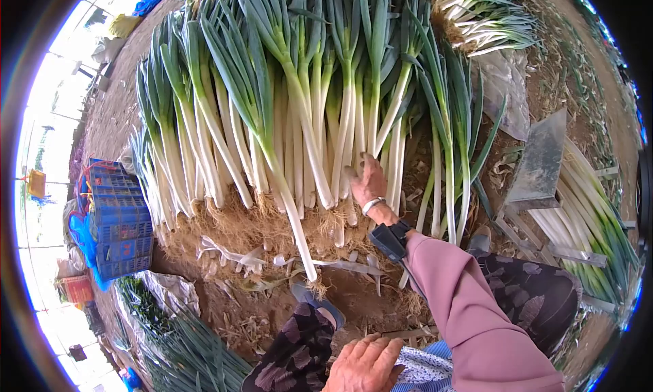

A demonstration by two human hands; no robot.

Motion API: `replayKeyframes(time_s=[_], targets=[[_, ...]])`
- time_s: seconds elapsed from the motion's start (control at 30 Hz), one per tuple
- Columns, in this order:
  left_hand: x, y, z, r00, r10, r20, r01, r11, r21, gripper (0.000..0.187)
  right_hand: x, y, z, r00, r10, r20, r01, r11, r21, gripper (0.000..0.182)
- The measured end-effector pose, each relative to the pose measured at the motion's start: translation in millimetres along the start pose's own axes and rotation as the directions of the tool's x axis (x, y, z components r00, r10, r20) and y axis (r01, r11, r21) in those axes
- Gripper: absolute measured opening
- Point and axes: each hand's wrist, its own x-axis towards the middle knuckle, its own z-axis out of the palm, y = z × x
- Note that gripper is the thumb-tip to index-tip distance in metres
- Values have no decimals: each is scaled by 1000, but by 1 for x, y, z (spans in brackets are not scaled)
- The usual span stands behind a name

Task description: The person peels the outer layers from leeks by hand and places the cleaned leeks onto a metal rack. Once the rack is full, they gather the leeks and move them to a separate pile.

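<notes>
My right hand (368,182), with a bracelet and a dark wrist device (389,241), reaches into a broad row of leeks (299,126). Its thumb and fingers are apart and touch the white stalks; the fingertips are partly hidden among them. One leek (289,194) lies slanted over the others, its roots nearest my feet. To the right of that hand, a few leeks (445,154) lie apart from the row. My left hand (365,365) is low in front of my body near my lap, back upward, fingers extended and loosely bent, with nothing visible in it.
Blue plastic crates (121,218) stand at left. Dark green leaves (183,337) lie at lower left. A metal frame with a plate (539,157) holds more leeks (585,215) at right. Another leek pile (486,14) lies at the back. Peeled scraps (235,254) litter the soil.
</notes>
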Motion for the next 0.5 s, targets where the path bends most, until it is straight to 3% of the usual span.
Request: replayKeyframes(time_s=[0.07,0.1,0.17,0.2,0.23,0.3,0.33,0.5], targets=[[-2,-1,2,1000,-1,23,0,999,53,46,1,-29,-1,991,117,60,-107,984,-144,81],[-2,-2,3,1000,-7,20,5,999,54,46,0,-39,-3,991,116,65,-106,984,-142,81],[-4,-3,6,999,-33,26,31,998,61,48,0,-46,0,989,147,31,-129,935,-331,89],[-5,-3,7,999,-41,27,39,997,73,48,0,-41,4,998,69,-17,-70,929,-363,98],[-6,-4,8,999,-45,25,43,997,72,48,2,-41,3,998,68,-12,-68,929,-363,98],[-7,-5,11,999,-37,16,35,993,111,49,12,-39,-1,931,340,134,-309,928,-207,101],[-6,-5,12,999,-36,14,34,994,108,49,14,-40,-8,897,409,164,-372,903,-215,103],[0,1,10,1000,-5,28,2,992,123,44,22,-46,-24,833,514,206,-476,855,-207,102]])
